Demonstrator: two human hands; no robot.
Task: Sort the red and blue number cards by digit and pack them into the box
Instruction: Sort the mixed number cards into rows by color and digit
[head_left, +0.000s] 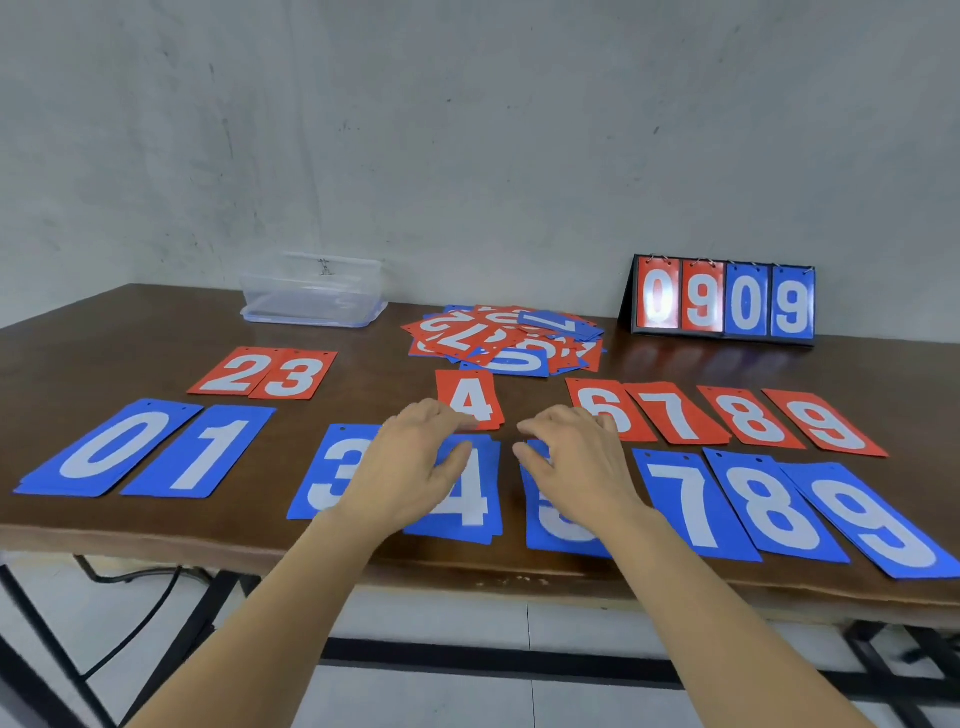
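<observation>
Blue cards 0 (111, 449), 1 (205, 452), 3 (332, 475), 4 (467, 499), 5 (558, 525), 7 (685, 501), 8 (774, 506) and 9 (878, 519) lie in a row along the table's front. Behind them lie red cards 2 (239, 371), 3 (296, 375), 4 (470, 397), 6 (605, 408), 7 (675, 413), 8 (750, 418), 9 (826, 423). An unsorted pile (506, 338) sits mid-table. My left hand (410, 462) hovers over the blue 3 and 4, fingers relaxed, holding nothing. My right hand (576, 462) hovers over the blue 5, also empty. The clear plastic box (311, 291) stands at the back left.
A flip scoreboard (724, 301) reading 0 9 0 9 stands at the back right by the grey wall. The brown table's front edge (467, 571) runs just below the blue row. Black table legs and a cable show beneath.
</observation>
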